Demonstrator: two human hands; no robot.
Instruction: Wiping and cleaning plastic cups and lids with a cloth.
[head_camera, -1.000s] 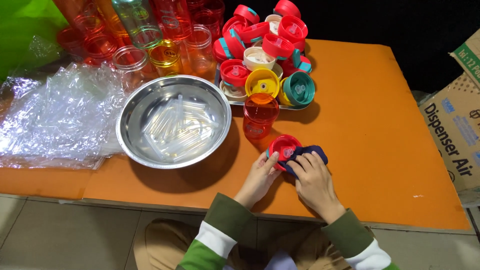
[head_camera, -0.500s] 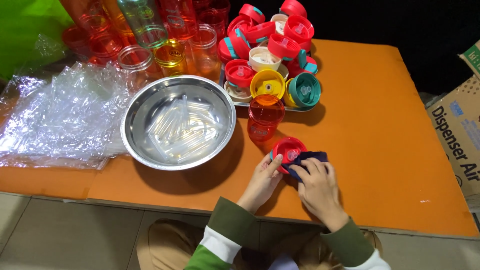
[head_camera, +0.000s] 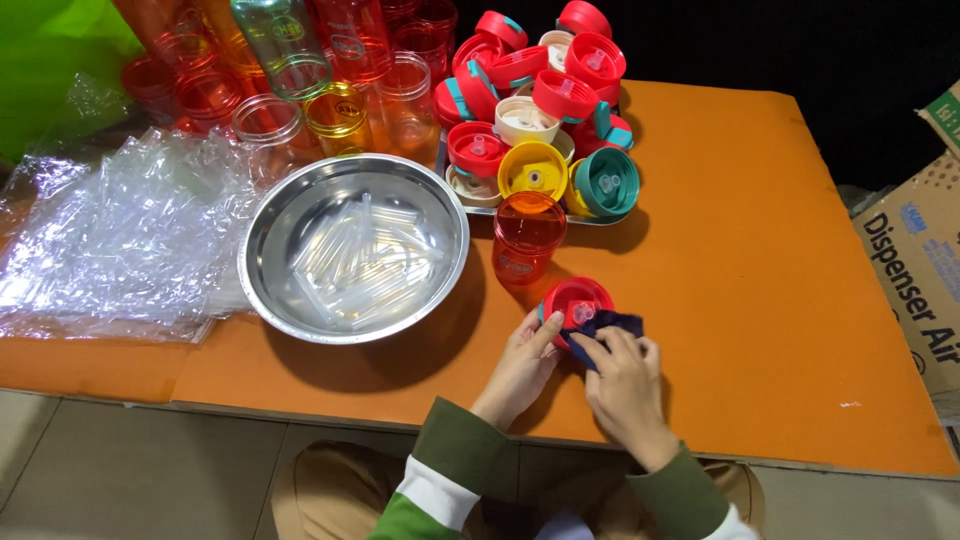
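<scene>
1. The right hand (head_camera: 622, 372) is covering part of the dark cloth (head_camera: 603, 328), and the cloth is hiding one side of the red lid (head_camera: 574, 297).
2. The top edge is cutting off the bottles (head_camera: 300, 50) at the back.
3. The right edge is cutting the cardboard box (head_camera: 915, 270).
4. The left edge is cutting the plastic bags (head_camera: 110, 240).
5. The lid pile (head_camera: 540, 100) is hiding most of its tray.
6. The bottom edge is cutting both sleeves.

The red lid (head_camera: 577, 298) looked glossy plastic, the dark blue cloth (head_camera: 607, 327) soft and matt — the bowl (head_camera: 262, 226) was polished metal, the orange desk (head_camera: 760, 260) smooth and matt.
</scene>
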